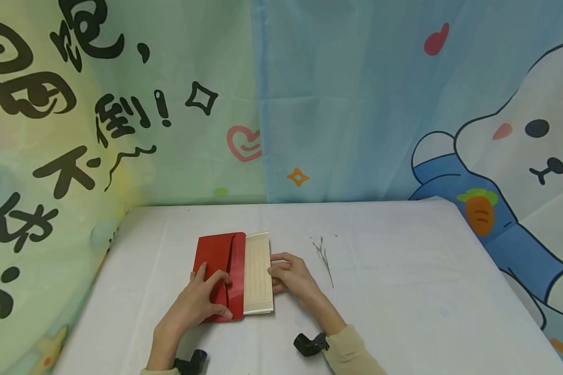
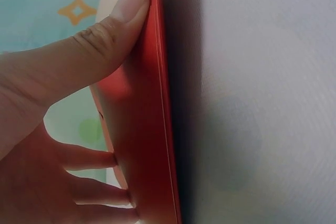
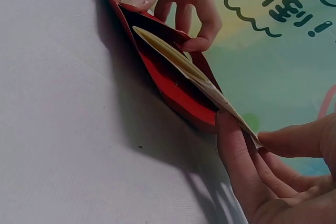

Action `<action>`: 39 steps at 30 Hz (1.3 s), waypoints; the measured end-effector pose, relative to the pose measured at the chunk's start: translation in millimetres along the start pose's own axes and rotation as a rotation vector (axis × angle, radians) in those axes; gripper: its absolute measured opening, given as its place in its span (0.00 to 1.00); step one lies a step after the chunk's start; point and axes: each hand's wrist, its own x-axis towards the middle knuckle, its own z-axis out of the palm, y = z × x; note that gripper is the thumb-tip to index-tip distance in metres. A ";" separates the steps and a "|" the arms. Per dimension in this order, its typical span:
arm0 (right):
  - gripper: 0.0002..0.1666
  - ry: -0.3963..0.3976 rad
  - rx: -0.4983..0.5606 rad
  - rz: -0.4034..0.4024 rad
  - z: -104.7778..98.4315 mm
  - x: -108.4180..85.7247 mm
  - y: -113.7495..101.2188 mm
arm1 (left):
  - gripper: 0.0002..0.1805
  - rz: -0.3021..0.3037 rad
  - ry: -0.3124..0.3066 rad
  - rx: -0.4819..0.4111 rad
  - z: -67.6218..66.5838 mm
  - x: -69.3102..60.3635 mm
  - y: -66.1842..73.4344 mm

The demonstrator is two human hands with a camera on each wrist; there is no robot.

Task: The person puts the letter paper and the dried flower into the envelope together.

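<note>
A red envelope lies on the white cloth with its mouth facing right. Out of that mouth sticks a folded sheet of cream lined letter paper, its inner end between the envelope's walls in the right wrist view. My left hand holds the envelope, the thumb at the near corner of the mouth and the index fingertip by the opened edge. Thumb and fingers of my right hand pinch the outer edge of the folded paper. The left wrist view shows the red envelope edge-on under the left thumb.
A thin dried sprig lies on the white tablecloth to the right of the right hand. Tiny dark specks are scattered near it. A printed curtain hangs behind the table. Black camera mounts sit on the wrists.
</note>
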 end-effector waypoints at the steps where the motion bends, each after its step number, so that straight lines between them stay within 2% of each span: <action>1: 0.25 -0.003 0.001 0.001 0.5 1.1 0.7 | 0.40 -0.002 -0.003 0.002 0.0 0.1 -0.3; 18: 0.24 -0.053 0.030 0.008 13.7 15.2 6.6 | 0.38 -0.005 -0.014 0.005 -0.6 1.3 2.5; 24: 0.23 -0.063 0.030 0.008 18.0 17.6 8.9 | 0.37 0.012 -0.021 0.001 -0.9 0.9 2.2; 39: 0.22 -0.089 0.041 0.013 36.7 23.1 8.1 | 0.34 0.027 0.000 0.031 -1.8 -1.4 0.2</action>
